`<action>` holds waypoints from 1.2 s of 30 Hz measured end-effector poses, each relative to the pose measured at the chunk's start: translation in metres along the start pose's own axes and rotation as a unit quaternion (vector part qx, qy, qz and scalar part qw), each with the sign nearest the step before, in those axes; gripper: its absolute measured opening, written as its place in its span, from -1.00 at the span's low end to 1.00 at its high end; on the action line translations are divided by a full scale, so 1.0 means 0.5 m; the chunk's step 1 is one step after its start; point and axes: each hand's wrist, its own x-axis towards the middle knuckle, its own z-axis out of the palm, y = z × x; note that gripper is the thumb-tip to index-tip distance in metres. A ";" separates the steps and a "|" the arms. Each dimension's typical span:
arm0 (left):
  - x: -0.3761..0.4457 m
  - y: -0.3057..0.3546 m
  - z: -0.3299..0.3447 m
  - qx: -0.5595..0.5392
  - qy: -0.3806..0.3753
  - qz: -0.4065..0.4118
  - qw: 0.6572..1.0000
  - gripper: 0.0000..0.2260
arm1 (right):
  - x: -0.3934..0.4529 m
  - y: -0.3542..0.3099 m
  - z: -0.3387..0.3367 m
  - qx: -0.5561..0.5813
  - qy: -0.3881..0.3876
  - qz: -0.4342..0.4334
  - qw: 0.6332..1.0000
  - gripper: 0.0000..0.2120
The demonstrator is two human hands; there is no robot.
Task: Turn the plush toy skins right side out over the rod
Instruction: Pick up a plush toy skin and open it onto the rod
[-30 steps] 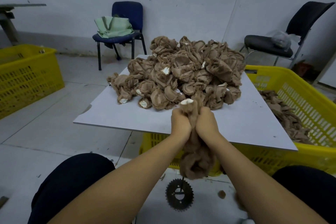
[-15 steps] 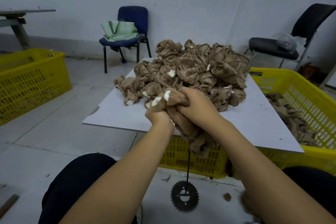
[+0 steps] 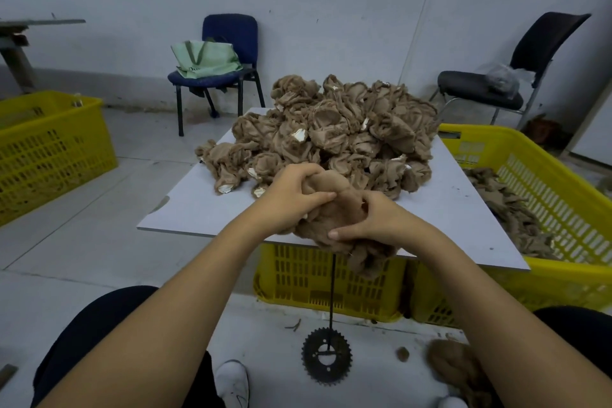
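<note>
In the head view, a bunched brown plush toy skin [image 3: 334, 219] is held by both hands over the near edge of a flat pale grey board [image 3: 447, 209]. The left hand [image 3: 291, 199] is curled round the upper left part of the skin, its fingers wrapped over the top of the fabric. The right hand [image 3: 374, 219] grips the lower right part, thumb and fingers pinched into the cloth, and a fold of the skin hangs below it. A thin dark upright rod [image 3: 332, 295] is seen under the skin, rising from a black toothed sprocket base [image 3: 327, 359] on the floor; its top is hidden in the fabric. Farther back on the board, a large heap of crumpled brown skins [image 3: 331, 132] with white patches is piled. The board rests on a yellow slotted plastic crate [image 3: 331, 281], and a second yellow crate [image 3: 546, 175] at the right holds more brown skins. Another yellow crate [image 3: 49, 146] stands at the far left. A blue chair [image 3: 231, 43] bearing a light green bag [image 3: 205, 60] and a black chair [image 3: 530, 56] are set against the far wall.
</note>
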 end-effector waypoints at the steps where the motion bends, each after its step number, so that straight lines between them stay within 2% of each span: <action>1: -0.002 0.000 0.001 -0.024 0.014 0.004 1.000 -0.91 | -0.005 0.000 -0.012 -0.022 0.030 0.000 0.999 -0.52; 3: -0.007 -0.002 0.004 -0.074 0.045 -0.008 0.996 -0.90 | -0.008 -0.006 -0.031 -0.014 0.098 -0.032 0.995 -0.74; 5: -0.009 -0.005 0.003 -0.105 0.077 -0.025 0.991 -0.90 | -0.009 -0.020 -0.041 0.018 0.138 -0.082 0.987 -0.87; 7: -0.006 -0.007 0.000 -0.118 0.095 -0.032 0.988 -0.87 | -0.009 -0.035 -0.041 -0.013 0.170 -0.128 0.977 -0.91; 9: -0.002 -0.010 -0.005 -0.093 0.086 -0.041 0.991 -0.81 | -0.006 -0.043 -0.032 -0.094 0.188 -0.161 0.964 -0.91; 12: 0.000 -0.026 -0.003 0.017 0.003 -0.081 0.997 -0.70 | 0.000 -0.035 0.003 -0.199 0.147 -0.148 0.958 -0.83; 15: 0.000 -0.043 0.016 0.104 -0.060 -0.128 0.984 -0.74 | 0.000 -0.008 0.038 -0.190 0.078 -0.082 0.975 -0.85; 18: 0.002 -0.038 0.025 0.168 -0.064 -0.079 0.980 -0.79 | 0.000 0.009 0.039 -0.119 0.069 -0.077 0.988 -0.94; 21: 0.003 -0.033 0.015 0.243 -0.071 0.037 0.967 -0.81 | -0.004 0.005 0.023 -0.074 0.069 -0.094 0.990 -0.84; 23: -0.001 -0.030 0.018 0.213 -0.070 0.043 0.974 -0.76 | -0.006 0.000 0.013 -0.053 0.076 -0.093 0.991 -0.82; 25: -0.004 -0.021 0.025 0.132 -0.060 0.017 0.989 -0.68 | -0.007 -0.004 0.004 -0.030 0.069 -0.090 0.993 -0.82; 28: 0.001 -0.012 0.026 0.030 -0.032 -0.011 0.999 -0.74 | -0.008 -0.013 -0.006 0.002 0.058 -0.089 0.994 -0.76; 30: 0.004 -0.007 0.023 0.027 -0.019 -0.012 0.999 -0.83 | -0.009 -0.019 -0.007 0.025 0.060 -0.081 0.995 -0.79; 36: 0.011 0.007 0.021 -0.018 0.068 -0.022 0.997 -0.80 | -0.007 -0.042 -0.009 0.053 0.083 -0.090 0.991 -0.84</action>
